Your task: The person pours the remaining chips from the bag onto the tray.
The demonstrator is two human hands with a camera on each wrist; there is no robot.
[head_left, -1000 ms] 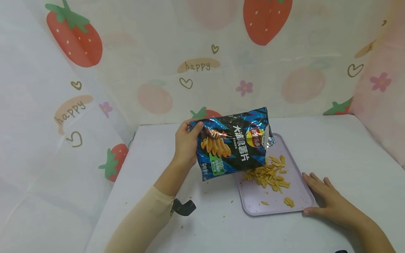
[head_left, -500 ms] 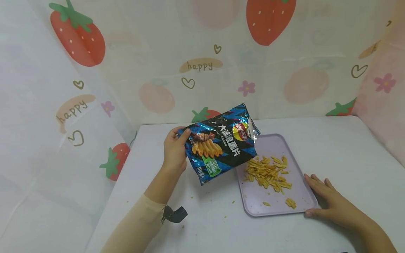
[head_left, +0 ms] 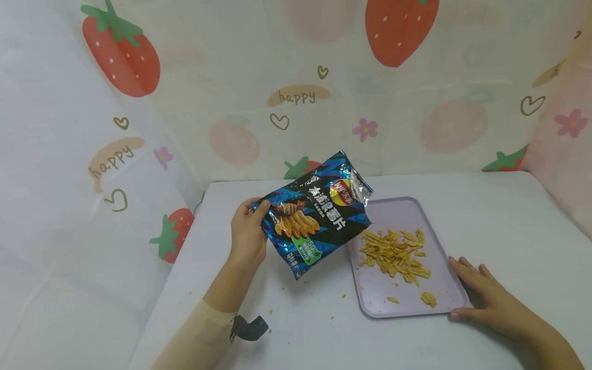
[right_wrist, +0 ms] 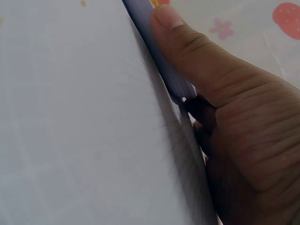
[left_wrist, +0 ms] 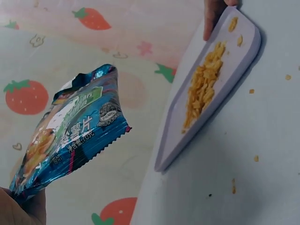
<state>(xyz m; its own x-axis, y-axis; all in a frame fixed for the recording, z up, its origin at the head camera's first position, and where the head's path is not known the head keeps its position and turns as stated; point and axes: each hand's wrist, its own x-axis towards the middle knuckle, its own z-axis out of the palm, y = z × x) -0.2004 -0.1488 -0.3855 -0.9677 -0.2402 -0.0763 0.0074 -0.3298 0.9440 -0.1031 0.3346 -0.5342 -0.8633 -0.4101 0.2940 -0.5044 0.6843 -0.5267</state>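
A blue and black potato chip bag, torn at its upper right end, is held up in my left hand, thumb on its front face at the lower left end. In the left wrist view the bag hangs tilted, clear of the table. A pale purple tray lies to its right, bearing a heap of ridged chips. At the tray's near right corner rests my right hand, its fingers stretched along the right edge and thumb at the front edge. The right wrist view shows the thumb against the tray's side.
Chip crumbs are scattered on the white table left of the tray. A black strap piece sticks out from the left sleeve. Behind the table hangs a strawberry-print curtain.
My left hand has drawn the chip bag left and tilted its torn end upward, uncovering more of the chips and tray. The right hand stays at the tray's corner.
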